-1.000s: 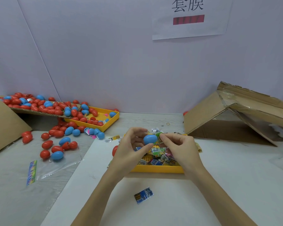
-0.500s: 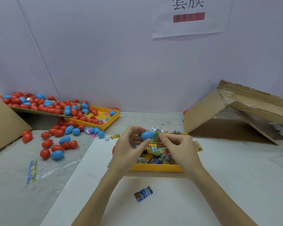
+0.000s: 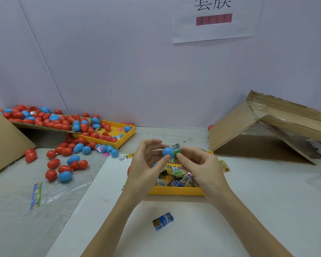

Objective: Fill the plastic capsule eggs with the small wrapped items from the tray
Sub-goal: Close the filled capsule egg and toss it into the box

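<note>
While the blue capsule half (image 3: 168,152) sits just above the middle of the frame, it is pinched between the thumb and fingers of the left hand (image 3: 148,164), with its open side turned toward the right. A green wrapped item (image 3: 176,150) is partly pushed into that opening, and the thumb and forefinger of the right hand (image 3: 202,166) close on it from the right; a printed white end of the wrapper stands above the egg. How deep the item sits inside cannot be told. Both hands are held above the near yellow tray (image 3: 174,191), which lies at centre frame on a white sheet (image 3: 248,210) and holds a heap of small wrapped items (image 3: 178,178). One blue wrapped packet (image 3: 163,220) lies alone on the sheet below the tray, at lower centre. A yellow packet (image 3: 223,165) lies just beside the tray's right end. At the left of the frame, loose red and blue eggs (image 3: 63,164) are scattered over a clear plastic bag (image 3: 63,188) with a coloured printed strip. Further up at the left, a second yellow tray (image 3: 126,137) holds more eggs, and a cardboard flap (image 3: 44,125) piled with eggs overlaps its left end. An open cardboard box (image 3: 267,130) lies on its side at the right. A paper sign (image 3: 214,19) hangs on the pale wall at the top of the frame.
</note>
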A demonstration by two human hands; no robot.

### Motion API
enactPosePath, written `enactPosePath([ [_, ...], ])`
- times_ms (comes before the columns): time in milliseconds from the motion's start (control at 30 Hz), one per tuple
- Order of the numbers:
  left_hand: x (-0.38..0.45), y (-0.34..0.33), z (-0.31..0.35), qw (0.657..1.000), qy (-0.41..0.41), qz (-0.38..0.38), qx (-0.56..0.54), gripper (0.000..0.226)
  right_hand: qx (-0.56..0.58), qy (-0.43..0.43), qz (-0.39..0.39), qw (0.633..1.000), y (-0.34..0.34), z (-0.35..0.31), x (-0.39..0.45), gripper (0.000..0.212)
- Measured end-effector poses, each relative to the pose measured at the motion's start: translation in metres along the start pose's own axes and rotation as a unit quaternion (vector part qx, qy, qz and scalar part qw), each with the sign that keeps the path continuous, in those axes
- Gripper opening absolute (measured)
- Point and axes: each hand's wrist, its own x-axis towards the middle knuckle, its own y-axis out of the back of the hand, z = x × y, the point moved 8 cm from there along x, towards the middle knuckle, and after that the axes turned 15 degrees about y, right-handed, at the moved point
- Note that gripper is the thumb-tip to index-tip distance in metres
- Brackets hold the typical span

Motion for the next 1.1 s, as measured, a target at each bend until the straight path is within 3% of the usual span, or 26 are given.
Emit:
enactPosePath([
  [267, 0.001, 0.0, 0.001, 0.999, -0.013, -0.003, 0.033, 0.026, 0.014, -0.001, -0.006, 1.0, -0.004, -0.004, -0.002, 0.021],
  [667, -0.001, 0.0, 0.004, 0.999, -0.038, -0.007, 0.034, 0.035, 0.03, -0.032, -0.002, 0.999, -0.008, -0.004, -0.004, 0.024],
  [800, -0.005, 0.0, 0.012, 0.994, -0.09, 0.012, 0.065, 0.05, 0.117, -0.088, 0.002, 0.989, -0.012, -0.002, -0.007, 0.028],
  [1100, -0.01, -0.002, 0.022, 0.981, -0.159, 0.032, 0.109, 0.049, 0.27, -0.239, -0.044, 0.932, -0.029, 0.0, -0.016, 0.026],
])
